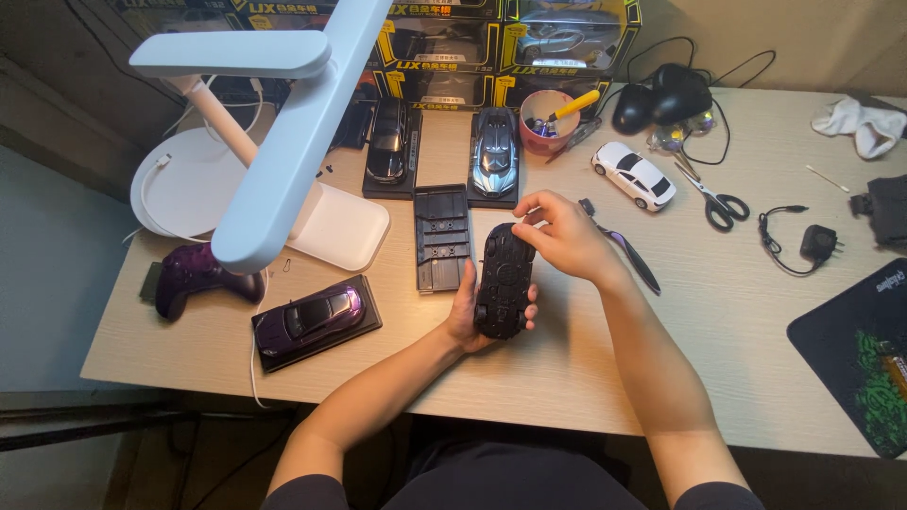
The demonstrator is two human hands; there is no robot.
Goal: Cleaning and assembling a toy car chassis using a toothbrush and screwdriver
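Note:
A black model car (504, 280) lies upside down, its underside facing me, above the wooden desk (567, 359). My left hand (470, 316) cups it from below at its near end. My right hand (565, 233) grips the far end with the fingers curled over the top edge. Just left of the car, an empty black display base (441, 236) lies flat on the desk. A dark screwdriver (631, 255) rests on the desk behind my right wrist.
A purple model car on a base (316, 319), a black one (388, 142), a blue-grey one (495, 146) and a white one (634, 174) stand around. A white desk lamp (283, 142) overhangs the left. Scissors (710, 194), a pink cup (548, 121), a purple gamepad (194, 274) and a mouse pad (855, 359) are also here.

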